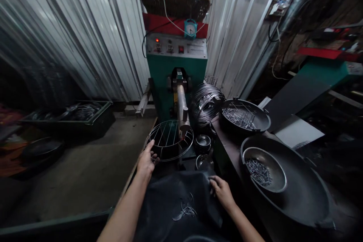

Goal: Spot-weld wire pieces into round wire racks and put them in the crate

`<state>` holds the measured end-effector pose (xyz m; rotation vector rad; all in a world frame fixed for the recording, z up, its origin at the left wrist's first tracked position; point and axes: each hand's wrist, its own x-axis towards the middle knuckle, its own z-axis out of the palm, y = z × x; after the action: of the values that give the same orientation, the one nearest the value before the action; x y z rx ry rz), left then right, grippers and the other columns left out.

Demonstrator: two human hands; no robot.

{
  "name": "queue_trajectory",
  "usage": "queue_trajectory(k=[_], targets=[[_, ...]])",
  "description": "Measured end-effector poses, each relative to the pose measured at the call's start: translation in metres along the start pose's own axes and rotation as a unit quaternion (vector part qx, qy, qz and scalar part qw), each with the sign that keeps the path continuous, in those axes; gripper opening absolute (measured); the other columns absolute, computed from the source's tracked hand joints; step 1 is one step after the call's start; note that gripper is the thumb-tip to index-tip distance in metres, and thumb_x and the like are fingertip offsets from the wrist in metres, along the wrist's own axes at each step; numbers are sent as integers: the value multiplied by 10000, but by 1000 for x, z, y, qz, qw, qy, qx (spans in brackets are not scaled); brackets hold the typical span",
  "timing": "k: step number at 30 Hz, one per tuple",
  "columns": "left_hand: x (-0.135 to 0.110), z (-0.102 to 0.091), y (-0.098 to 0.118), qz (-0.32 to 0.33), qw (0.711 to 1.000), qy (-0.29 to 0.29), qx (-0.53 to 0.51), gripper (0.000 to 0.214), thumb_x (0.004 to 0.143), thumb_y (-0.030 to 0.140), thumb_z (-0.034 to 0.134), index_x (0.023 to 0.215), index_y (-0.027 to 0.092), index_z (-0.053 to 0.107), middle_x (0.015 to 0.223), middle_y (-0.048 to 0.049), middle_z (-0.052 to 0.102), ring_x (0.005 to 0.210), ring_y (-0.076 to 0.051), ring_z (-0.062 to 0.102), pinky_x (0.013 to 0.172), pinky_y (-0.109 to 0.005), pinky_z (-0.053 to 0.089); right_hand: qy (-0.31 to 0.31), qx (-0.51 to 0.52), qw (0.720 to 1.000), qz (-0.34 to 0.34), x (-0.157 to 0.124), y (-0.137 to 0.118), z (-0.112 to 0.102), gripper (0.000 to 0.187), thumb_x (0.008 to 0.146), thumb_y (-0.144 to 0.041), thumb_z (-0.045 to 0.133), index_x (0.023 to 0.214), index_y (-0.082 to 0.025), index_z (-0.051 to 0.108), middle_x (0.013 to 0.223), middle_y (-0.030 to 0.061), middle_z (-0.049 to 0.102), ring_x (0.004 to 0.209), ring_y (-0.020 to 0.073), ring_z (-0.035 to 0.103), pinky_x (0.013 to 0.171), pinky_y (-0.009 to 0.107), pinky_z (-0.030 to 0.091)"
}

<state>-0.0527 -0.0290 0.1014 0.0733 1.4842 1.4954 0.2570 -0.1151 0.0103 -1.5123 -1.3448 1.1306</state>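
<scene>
A round wire rack [169,139] lies flat under the metal arm [182,109] of a green machine [176,69]. My left hand [147,159] grips the rack's near left rim, fingers curled round the wire. My right hand [220,190] rests lower right on a dark cloth [181,200] over my lap, fingers bent at the cloth's edge; whether they pinch anything is unclear. A few small bent wire pieces [185,208] lie on the cloth.
A steel bowl of small wire pieces [262,169] sits in a large black pan [297,193] at right. Behind it are a pan with wire parts [244,118] and a wire coil [206,103]. Small bowls [203,142] stand by the machine. A crate [76,115] sits far left.
</scene>
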Motion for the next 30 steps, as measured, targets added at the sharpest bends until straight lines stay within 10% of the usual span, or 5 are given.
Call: queue_trajectory(k=[4,11,21,30], targets=[[23,-12,27,-93,990,-38,99,424,546,472,716,786,183,520,724,-6,499,569,-145,534,507,-340,483,-20,-11,999,-27,-8,19,-1,250,740,-475,530,817,-283,670,586,50,609,458,223,591,426,346,451],[35,0,37,-123,981,-107,100,359,489,221,768,592,169,428,472,73,404,340,-26,302,346,-168,279,-80,-57,995,-22,17,4,-2,163,728,-415,559,694,-265,614,561,36,597,435,199,538,475,356,439],[20,-7,4,-62,995,-80,-24,430,522,287,728,604,205,314,424,140,194,315,-1,155,314,-139,146,-85,176,975,-106,53,-123,71,235,781,-390,533,870,-181,595,841,52,662,686,159,623,553,242,474],[-3,-2,0,97,992,-43,-67,436,442,291,759,666,189,399,466,136,263,357,-5,186,337,-154,149,-64,44,990,-122,60,-115,100,169,771,-287,505,837,-181,619,671,6,644,552,129,589,524,230,459]])
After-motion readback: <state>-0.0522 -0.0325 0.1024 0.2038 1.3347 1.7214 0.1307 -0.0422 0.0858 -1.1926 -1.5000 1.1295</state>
